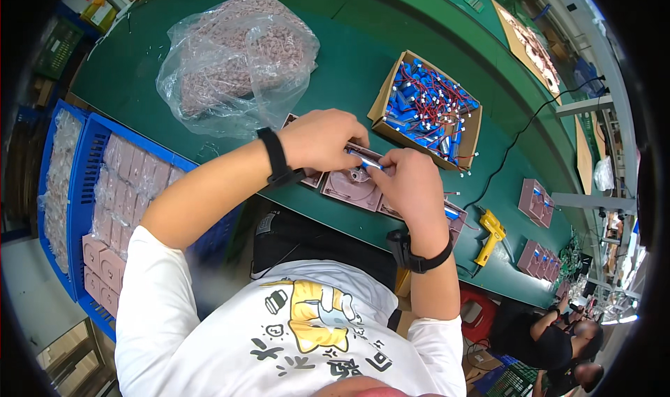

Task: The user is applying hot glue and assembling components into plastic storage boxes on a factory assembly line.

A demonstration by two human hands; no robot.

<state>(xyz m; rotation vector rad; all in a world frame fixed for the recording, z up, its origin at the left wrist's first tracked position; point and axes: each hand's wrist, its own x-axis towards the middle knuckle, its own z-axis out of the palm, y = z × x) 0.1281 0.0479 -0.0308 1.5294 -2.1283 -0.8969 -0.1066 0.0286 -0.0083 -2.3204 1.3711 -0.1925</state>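
Note:
A pink plastic housing [352, 192] with a round recess lies at the table's near edge in front of me. At its far side a blue cylindrical battery [366, 159] sits between my two hands. My left hand [326, 140] has its fingers closed at the battery's left end. With thumb and forefinger pinched, my right hand [416, 182] grips the right end. Whether the battery rests fully in the housing is hidden by my fingers. More pink housings stand in a row beside this one, and a housing with a blue battery [452, 214] shows past my right hand.
Beyond my hands stands a cardboard box [381, 111] of blue batteries with red wires. A clear bag [241, 62] of small pink parts lies far left. Blue crates [85, 166] flank the table. At right are a yellow glue gun [491, 236], its black cord, filled housings [536, 203] and co-workers.

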